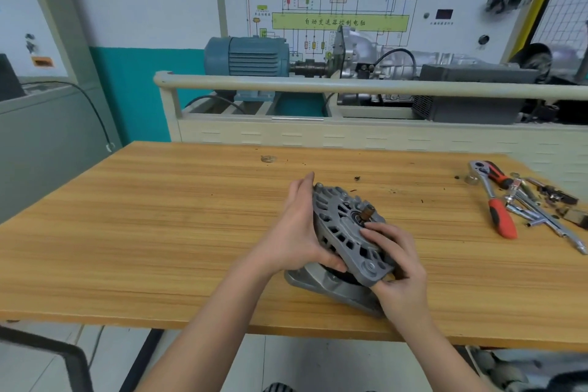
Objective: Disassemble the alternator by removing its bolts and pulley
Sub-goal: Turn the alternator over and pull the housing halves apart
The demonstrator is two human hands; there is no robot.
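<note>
A wood-grain counter (159, 232) fills the foreground. Behind it stands a cream metal training bench with a rounded rail (350, 87), carrying a blue-grey electric motor (248, 56) coupled to a silver gearbox housing (366, 54). Above them hangs a white panel printed with a coloured wiring diagram (331, 9) and two small dark displays. A black cable (92, 108) trails down a grey cabinet (47, 143) at left, against a teal-painted lower wall (133, 89).
</note>
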